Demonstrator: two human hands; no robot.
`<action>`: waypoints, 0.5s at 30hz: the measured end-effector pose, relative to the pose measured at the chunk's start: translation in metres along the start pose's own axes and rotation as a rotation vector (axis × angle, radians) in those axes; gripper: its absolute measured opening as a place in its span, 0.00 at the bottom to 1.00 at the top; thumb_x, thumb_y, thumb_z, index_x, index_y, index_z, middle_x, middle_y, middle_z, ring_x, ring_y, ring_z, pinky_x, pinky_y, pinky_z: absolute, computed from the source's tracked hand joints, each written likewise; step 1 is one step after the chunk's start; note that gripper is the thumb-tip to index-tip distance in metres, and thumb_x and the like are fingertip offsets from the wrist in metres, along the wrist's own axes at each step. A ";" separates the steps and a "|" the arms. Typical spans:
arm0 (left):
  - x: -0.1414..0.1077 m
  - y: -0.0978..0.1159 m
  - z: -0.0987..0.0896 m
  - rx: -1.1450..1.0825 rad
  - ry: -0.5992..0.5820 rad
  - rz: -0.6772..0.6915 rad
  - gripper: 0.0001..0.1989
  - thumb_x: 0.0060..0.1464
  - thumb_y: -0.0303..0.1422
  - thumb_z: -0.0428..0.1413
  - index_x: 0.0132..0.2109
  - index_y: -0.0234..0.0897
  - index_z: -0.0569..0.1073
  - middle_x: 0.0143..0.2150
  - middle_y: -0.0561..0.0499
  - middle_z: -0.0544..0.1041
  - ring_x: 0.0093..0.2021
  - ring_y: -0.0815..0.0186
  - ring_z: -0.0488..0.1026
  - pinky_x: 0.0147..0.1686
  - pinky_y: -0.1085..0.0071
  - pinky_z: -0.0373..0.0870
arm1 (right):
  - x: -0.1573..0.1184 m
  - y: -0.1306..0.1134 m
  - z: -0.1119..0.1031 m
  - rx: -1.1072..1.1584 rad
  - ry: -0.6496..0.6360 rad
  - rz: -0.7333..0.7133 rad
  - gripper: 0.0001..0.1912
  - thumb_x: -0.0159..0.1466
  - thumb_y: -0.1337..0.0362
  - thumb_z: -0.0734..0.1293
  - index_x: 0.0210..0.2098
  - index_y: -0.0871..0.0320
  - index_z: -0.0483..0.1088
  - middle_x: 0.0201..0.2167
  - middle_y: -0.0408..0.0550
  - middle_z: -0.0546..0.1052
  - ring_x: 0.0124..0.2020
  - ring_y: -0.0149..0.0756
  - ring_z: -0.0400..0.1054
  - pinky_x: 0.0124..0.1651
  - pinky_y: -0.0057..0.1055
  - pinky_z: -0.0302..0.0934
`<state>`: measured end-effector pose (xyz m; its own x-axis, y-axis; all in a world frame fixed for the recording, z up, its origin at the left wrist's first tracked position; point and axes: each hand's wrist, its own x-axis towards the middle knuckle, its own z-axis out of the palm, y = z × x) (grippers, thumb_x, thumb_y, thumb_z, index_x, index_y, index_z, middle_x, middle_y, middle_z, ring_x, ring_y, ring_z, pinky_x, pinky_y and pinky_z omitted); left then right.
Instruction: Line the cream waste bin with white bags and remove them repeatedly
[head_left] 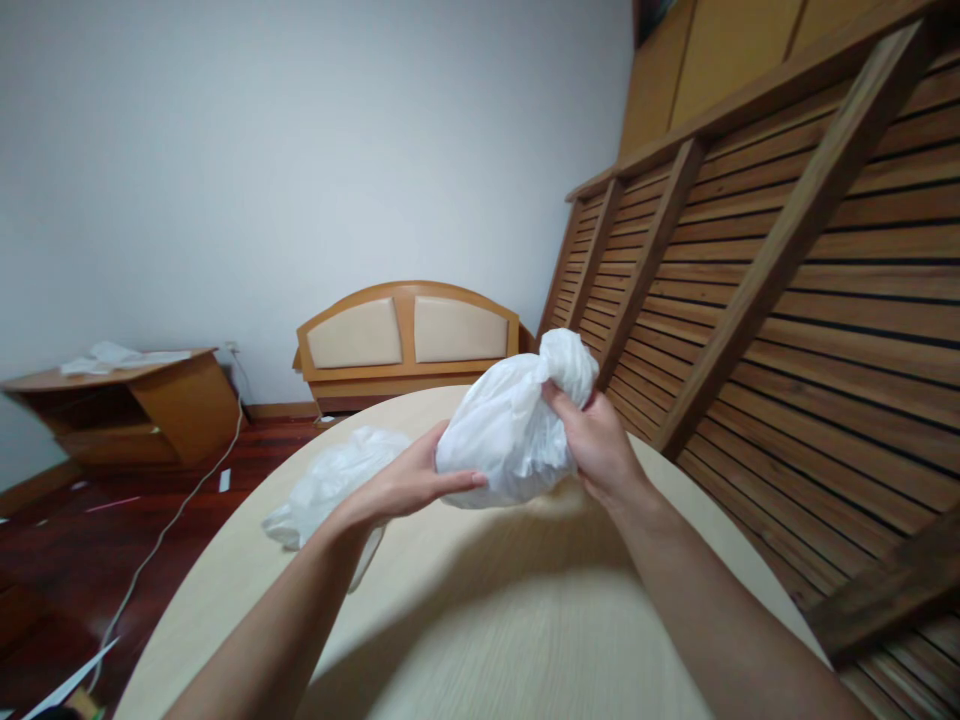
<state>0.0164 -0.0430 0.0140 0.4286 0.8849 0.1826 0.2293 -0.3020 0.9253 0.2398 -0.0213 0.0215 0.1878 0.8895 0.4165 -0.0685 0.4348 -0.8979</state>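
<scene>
A full white plastic bag [506, 430] is held above the round light wood table [480, 620], with a twisted, bunched knot at its upper right end. My left hand [412, 475] grips the bag's left end, thumb along its near side. Just below the knot, my right hand [592, 435] pinches the bag with its thumb and fingers. On the table to the left lies a second, crumpled white plastic bag [337, 480], partly behind my left hand and forearm. What is inside either bag cannot be seen.
A wooden headboard [409, 375] stands against the wall beyond the table. Large slatted wood panels [750, 300] lean along the right side. At the left, a low desk [165, 400] holds white papers [112, 357], and a white cable [172, 525] crosses the dark floor.
</scene>
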 end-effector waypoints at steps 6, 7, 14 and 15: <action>0.005 -0.009 0.014 -0.075 0.044 0.091 0.38 0.48 0.41 0.68 0.64 0.36 0.64 0.60 0.39 0.74 0.59 0.50 0.72 0.59 0.54 0.67 | -0.006 0.003 0.007 0.077 -0.003 0.011 0.31 0.65 0.43 0.62 0.58 0.56 0.69 0.50 0.52 0.80 0.56 0.52 0.72 0.57 0.47 0.67; 0.004 -0.011 0.015 -0.051 0.022 0.105 0.39 0.48 0.40 0.68 0.64 0.36 0.64 0.60 0.39 0.74 0.59 0.50 0.71 0.59 0.54 0.67 | -0.007 0.002 0.009 0.093 -0.028 0.026 0.31 0.65 0.43 0.62 0.59 0.56 0.67 0.51 0.52 0.79 0.56 0.52 0.72 0.57 0.47 0.67; -0.003 -0.013 0.023 0.027 -0.097 0.151 0.49 0.47 0.37 0.69 0.71 0.39 0.52 0.65 0.39 0.68 0.61 0.50 0.69 0.60 0.54 0.67 | -0.018 0.001 0.022 0.042 -0.028 0.047 0.30 0.66 0.43 0.61 0.61 0.53 0.57 0.58 0.55 0.73 0.60 0.50 0.68 0.60 0.45 0.64; -0.003 -0.010 0.024 0.042 -0.058 0.161 0.48 0.48 0.38 0.69 0.70 0.39 0.53 0.66 0.38 0.67 0.62 0.49 0.68 0.62 0.53 0.65 | -0.019 0.002 0.024 -0.010 -0.006 0.030 0.30 0.67 0.43 0.61 0.61 0.53 0.56 0.60 0.56 0.72 0.62 0.49 0.66 0.62 0.45 0.62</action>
<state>0.0335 -0.0509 -0.0037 0.5120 0.8025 0.3064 0.1893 -0.4534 0.8710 0.2130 -0.0340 0.0153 0.1798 0.9032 0.3898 -0.0642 0.4061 -0.9115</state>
